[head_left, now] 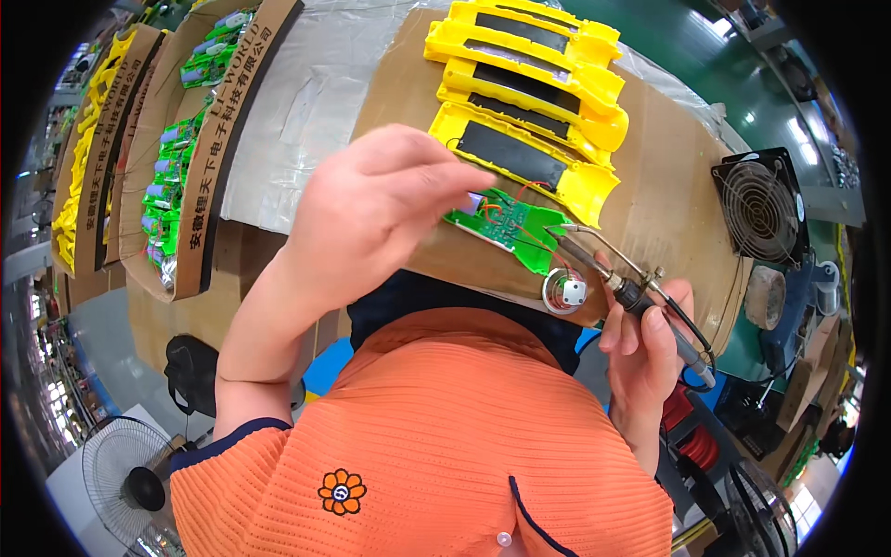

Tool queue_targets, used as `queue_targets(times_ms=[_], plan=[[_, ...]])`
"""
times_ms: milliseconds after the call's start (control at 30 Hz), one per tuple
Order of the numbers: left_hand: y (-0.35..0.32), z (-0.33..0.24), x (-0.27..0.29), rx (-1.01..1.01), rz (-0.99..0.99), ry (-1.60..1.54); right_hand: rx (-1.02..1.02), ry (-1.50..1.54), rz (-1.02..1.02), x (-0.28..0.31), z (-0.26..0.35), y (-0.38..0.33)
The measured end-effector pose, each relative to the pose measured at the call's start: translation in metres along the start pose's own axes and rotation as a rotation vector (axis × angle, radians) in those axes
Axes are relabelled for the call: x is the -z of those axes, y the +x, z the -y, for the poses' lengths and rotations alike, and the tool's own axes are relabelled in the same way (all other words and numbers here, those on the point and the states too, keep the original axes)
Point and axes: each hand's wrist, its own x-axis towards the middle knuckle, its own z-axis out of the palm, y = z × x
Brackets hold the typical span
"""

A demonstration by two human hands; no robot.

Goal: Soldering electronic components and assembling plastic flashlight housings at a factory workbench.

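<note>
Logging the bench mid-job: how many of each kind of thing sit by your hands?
Yellow housings: 4
Green board under the left hand: 1
Round speaker: 1
Soldering iron in the right hand: 1
Square fan: 1
Total: 8

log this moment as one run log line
left hand: on green circuit board | right hand: holds soldering iron, tip at board | yellow housings behind, on cardboard

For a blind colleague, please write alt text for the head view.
A left hand steadies a green circuit board on a cardboard-covered bench while the right hand holds a soldering iron to it; yellow plastic housings lie behind.
</note>
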Motion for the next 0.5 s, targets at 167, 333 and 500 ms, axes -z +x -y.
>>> queue_targets(times_ms=[167,333,500], plan=[[0.004,0.019,0.001,-0.164,0.161,-0.065,-0.016,-0.055,0.026,-0.007,0.000,0.001],[0.014,0.012,-0.002,-0.283,0.269,0.126,-0.072,-0.087,0.007,-0.009,0.002,0.000],[0.017,0.007,-0.003,-0.287,0.304,0.211,-0.102,-0.122,0.021,-0.011,0.001,0.002]])
